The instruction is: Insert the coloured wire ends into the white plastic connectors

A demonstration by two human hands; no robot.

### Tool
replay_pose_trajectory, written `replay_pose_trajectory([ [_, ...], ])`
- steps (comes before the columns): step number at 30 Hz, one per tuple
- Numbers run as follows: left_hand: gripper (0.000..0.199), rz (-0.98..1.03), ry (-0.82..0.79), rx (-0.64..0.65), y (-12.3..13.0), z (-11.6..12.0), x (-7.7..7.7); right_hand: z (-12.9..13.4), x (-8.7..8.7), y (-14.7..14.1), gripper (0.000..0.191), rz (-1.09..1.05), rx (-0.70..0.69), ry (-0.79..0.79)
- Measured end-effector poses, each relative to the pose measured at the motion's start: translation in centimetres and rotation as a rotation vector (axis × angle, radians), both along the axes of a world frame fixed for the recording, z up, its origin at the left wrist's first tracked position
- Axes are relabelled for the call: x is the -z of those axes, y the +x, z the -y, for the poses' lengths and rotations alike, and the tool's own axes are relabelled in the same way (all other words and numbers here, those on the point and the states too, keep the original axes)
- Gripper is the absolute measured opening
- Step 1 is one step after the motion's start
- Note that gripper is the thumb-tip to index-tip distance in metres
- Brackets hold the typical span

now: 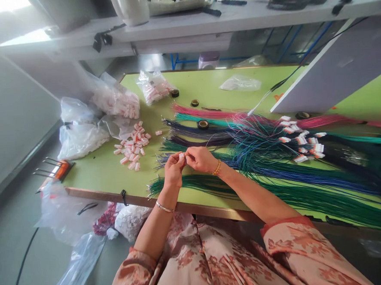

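White plug (182,155) is pinched by the left grip (173,170) near the surface's (98,174) front edge; right grip's (202,159) hold cannot be told

Bright white glare at upper left, edges stretched, shelf (183,28) slightly blurred.

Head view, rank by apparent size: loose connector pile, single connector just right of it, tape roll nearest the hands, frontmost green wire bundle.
1. Green wire bundle
2. Connector pile
3. Tape roll
4. Single connector
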State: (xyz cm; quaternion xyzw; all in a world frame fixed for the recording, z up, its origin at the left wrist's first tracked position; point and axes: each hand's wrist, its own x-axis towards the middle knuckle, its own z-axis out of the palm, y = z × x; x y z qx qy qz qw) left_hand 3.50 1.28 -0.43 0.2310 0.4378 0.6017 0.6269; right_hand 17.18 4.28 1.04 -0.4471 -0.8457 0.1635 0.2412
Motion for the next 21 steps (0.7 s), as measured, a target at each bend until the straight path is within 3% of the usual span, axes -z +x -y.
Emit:
replay_pose_trajectory([
  [3,0.034,-0.070,-0.009,-0.010,0.1,0.2,-0.1,0.6,0.3,-0.3,0.019,0.087,0.044,0.018],
  [6,0.035,-0.071,-0.019,0.019,0.0,0.1,-0.6,0.1,-0.4,0.2,0.019,0.010,-0.005,-0.004],
  [8,0.035,-0.038,-0.021,0.024,-0.1,-0.2,-0.9,-1.4,-1.3,1.0,0.022,-0.111,-0.029,-0.036],
  [10,0.034,-0.005,-0.016,0.022,-0.2,-0.6,-1.2,-4.0,-2.2,1.9,0.026,-0.180,0.041,-0.036],
  [13,0.031,0.020,-0.020,0.043,-0.2,-1.2,-1.1,-8.5,-2.5,2.7,0.022,0.010,0.289,-0.007],
  [15,0.030,0.031,-0.032,0.054,-0.1,-1.3,-0.8,-11.0,-2.1,2.7,0.020,0.185,0.372,-0.030],
  [21,0.034,0.067,-0.057,0.058,-0.5,-1.2,-0.1,-13.9,-0.2,2.1,0.015,0.442,0.351,-0.101],
])
